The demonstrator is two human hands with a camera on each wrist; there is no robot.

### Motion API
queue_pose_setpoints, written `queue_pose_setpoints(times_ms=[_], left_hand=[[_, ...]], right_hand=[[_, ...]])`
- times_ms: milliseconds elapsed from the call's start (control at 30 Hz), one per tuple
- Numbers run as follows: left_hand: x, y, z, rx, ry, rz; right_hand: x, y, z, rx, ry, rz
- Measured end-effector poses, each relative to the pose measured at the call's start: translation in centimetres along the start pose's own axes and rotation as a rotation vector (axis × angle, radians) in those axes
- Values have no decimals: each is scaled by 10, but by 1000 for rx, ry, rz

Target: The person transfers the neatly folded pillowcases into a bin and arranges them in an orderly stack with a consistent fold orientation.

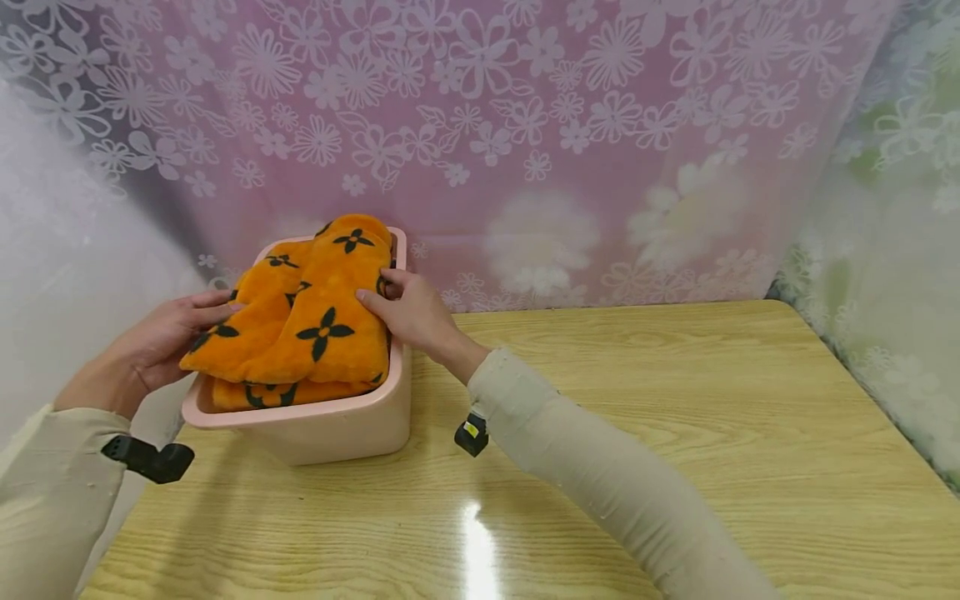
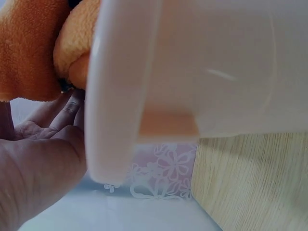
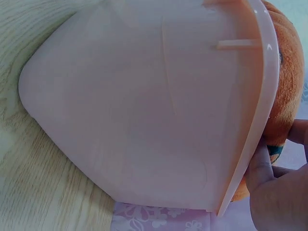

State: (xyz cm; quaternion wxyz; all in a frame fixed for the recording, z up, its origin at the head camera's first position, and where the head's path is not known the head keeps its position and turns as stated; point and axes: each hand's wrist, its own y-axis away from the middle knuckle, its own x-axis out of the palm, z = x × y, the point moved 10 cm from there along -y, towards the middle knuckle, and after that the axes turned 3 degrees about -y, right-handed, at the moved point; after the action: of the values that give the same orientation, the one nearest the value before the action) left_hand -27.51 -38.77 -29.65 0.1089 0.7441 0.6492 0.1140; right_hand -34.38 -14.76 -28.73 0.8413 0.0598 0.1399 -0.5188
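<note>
A folded orange plush blanket (image 1: 333,312) with dark four-petal motifs fills a pale pink plastic bin (image 1: 337,437) and bulges above its rim. At the blanket's right edge, my right hand (image 1: 420,317) pinches the cloth, thumb on top and fingers tucked down by the rim. My left hand (image 1: 161,337) holds the opposite edge, its fingertips partly hidden by the cloth. Seen from the left wrist, the left fingers (image 2: 67,113) reach beneath the overhanging orange fabric (image 2: 29,53). From the right wrist, the right fingers (image 3: 261,166) slip between rim and blanket.
The bin stands on a light wood-grain table (image 1: 600,417) near its left back side. Behind it hangs a pink floral curtain (image 1: 480,167). A white surface (image 1: 67,250) borders the left, and a patterned green-grey sheet (image 1: 892,250) the right.
</note>
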Motion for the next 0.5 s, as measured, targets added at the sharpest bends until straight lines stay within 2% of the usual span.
queue_pose_setpoints(times_ms=[367, 500], left_hand=[[-1, 2, 1, -13, -76, -21], [-1, -1, 1, -38, -142, -50]], right_hand=[[3, -3, -2, 29, 17, 41], [2, -6, 0, 19, 34, 79]])
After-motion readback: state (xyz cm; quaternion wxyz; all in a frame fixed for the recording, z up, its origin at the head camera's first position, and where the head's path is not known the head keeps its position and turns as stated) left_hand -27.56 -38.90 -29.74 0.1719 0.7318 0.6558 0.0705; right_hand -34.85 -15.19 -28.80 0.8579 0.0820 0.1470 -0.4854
